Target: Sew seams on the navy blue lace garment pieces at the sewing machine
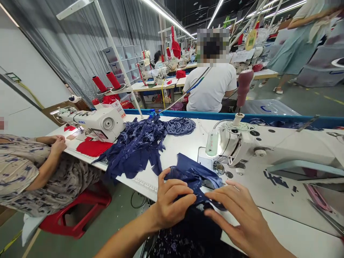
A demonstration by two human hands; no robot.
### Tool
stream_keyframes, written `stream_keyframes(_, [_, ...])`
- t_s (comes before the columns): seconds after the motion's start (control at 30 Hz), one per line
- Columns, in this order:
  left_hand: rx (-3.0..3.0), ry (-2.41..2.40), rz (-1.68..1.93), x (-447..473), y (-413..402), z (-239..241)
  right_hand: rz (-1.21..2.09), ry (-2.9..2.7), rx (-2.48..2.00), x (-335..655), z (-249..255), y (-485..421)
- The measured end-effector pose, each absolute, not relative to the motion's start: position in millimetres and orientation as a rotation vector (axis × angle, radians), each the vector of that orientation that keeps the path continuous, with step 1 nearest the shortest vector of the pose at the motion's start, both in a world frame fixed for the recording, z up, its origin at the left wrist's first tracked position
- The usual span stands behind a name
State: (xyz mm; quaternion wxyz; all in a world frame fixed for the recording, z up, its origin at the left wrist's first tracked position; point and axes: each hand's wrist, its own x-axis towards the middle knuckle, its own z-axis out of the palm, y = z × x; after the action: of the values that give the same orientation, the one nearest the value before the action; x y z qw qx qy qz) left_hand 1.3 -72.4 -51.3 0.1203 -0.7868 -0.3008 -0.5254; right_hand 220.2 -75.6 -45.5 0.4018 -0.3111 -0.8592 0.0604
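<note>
A piece of navy fabric (188, 170) lies across the front edge of the sewing table and runs up beside the presser foot (218, 167) of the sewing machine (242, 139). My left hand (173, 202) is closed, thumb and forefinger pinched on the fabric's near part. To the right, my right hand (238, 211) has its fingers stretched out and its thumb apart, fingertips at the fabric's right edge; whether they touch it I cannot tell. Left of the machine sits a tangled heap of navy pieces (139, 143), with a patterned lace piece (180, 126) beside it.
Scissors (326, 216) and a pink-framed tool (317, 197) lie at the right. A neighbouring sewing machine (99, 123) with red fabric (92, 147) stands left, where a co-worker (34, 172) sits. Another person (211, 86) sits ahead. A thread stand (113, 57) rises behind.
</note>
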Motion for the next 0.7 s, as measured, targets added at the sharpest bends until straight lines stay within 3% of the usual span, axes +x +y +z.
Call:
stream_keyframes(0.37, [-2.311, -0.805, -1.501, 1.6, -73.6, -54.3, 0.459, -2.058, -0.839, 218.4, -37.6, -82.4])
stream_keyframes(0.7, [-2.332, -0.894, -1.56, 11.6, -73.7, -56.6, 0.209, -2.14, -0.738, 208.6, -30.7, -84.4])
